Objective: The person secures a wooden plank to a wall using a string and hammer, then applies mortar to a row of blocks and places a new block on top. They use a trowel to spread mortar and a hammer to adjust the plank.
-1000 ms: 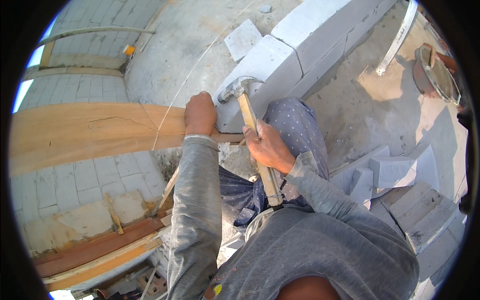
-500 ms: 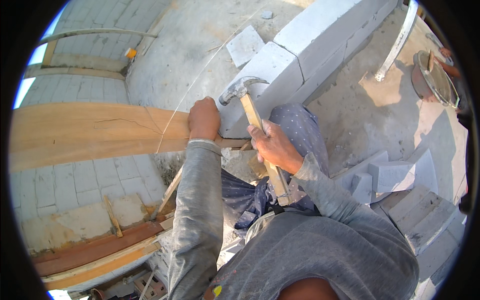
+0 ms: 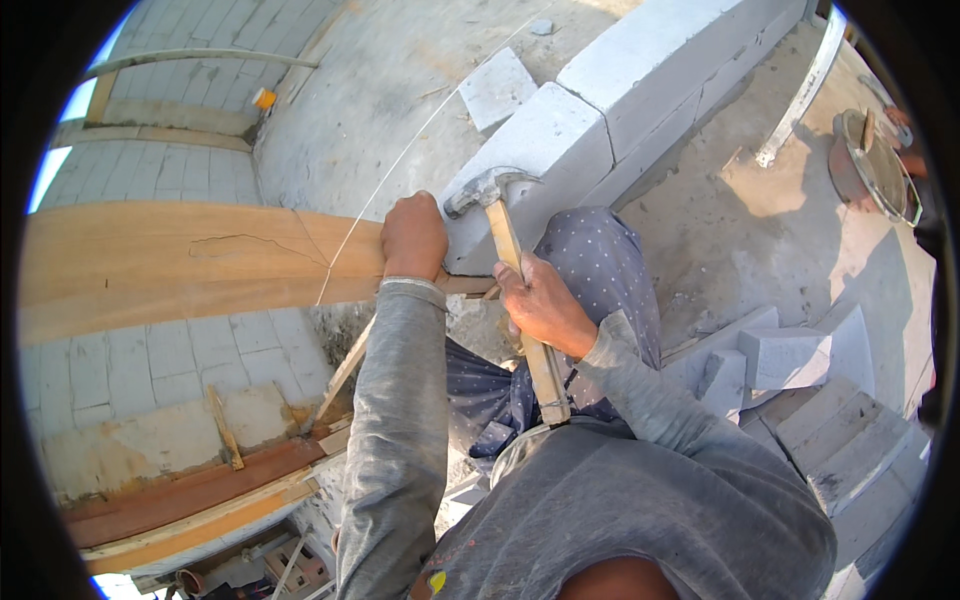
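My right hand point(image 3: 548, 305) is wrapped round the wooden handle of a claw hammer point(image 3: 504, 225). Its grey metal head is up, in front of the end of a pale block point(image 3: 550, 140), and the handle's butt points back toward my waist. To the left, my left hand point(image 3: 413, 236) is closed in a fist at the right end of a long wooden plank point(image 3: 170, 255). Whatever its fingers grip is hidden from this view. A thin pale string point(image 3: 385, 180) crosses the plank just left of that fist.
A low wall of pale blocks point(image 3: 665, 60) runs away to the upper right. Loose cut blocks point(image 3: 785, 357) lie at lower right. Beyond them stands a round bucket point(image 3: 862, 165), with another person's hand point(image 3: 912, 160) near it. A loose slab point(image 3: 498, 88) rests beside the wall.
The hammer has dropped slightly toward me and its handle stands a little more upright. My left fist stays at the plank's end. The whole view has shifted a little.
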The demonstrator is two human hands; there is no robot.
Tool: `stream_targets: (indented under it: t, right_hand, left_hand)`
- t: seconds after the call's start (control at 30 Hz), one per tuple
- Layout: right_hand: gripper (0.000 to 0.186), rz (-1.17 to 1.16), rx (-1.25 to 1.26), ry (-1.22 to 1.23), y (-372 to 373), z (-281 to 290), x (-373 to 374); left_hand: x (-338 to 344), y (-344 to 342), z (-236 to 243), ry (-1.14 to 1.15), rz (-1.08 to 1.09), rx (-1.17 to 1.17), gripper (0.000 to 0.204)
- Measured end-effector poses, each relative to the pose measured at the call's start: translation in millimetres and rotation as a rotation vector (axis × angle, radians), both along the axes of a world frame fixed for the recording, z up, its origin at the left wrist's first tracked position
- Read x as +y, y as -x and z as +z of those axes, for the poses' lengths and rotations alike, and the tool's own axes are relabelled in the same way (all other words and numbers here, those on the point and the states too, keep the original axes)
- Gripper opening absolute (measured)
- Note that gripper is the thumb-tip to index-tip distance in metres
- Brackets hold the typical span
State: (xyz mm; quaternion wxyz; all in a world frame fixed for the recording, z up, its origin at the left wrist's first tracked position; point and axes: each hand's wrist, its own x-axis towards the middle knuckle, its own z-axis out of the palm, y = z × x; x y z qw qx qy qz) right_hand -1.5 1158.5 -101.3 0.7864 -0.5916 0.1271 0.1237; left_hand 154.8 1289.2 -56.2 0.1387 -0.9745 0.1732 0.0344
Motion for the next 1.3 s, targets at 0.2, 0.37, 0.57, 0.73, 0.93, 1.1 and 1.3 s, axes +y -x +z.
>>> stream_targets:
  t: [0.2,0.37,0.57,0.73,0.93,1.1,1.3]
  right_hand:
    - [0.031,-0.231,-0.026,-0.144,-2,4,-10]
    - [0.033,-0.019,0.02,-0.14,-7,-1,-10]
    - [0.03,-0.126,0.063,-0.246,-4,4,-26]
    - [0.029,-0.121,0.094,-0.285,-4,5,-33]
    - [0.028,0.068,0.111,-0.358,-7,10,-21]
    - [0.034,-0.041,0.125,-0.268,-19,20,-50]
    - [0.04,-0.278,0.123,-0.126,-29,20,-38]
  left_hand:
    - [1,0,-1,0.007,0.005,-0.005,0.017]
    - [-1,3,1,0.014,0.014,-0.009,0.016]
    - [-6,25,21,0.101,-0.047,0.034,0.015]
    - [39,109,34,0.673,-0.449,0.153,0.025]
    - [160,62,-24,1.246,0.709,0.442,0.024]
    - [152,0,-135,2.334,0.249,0.44,0.05]
    - [126,-15,-165,2.416,0.146,0.602,0.061]
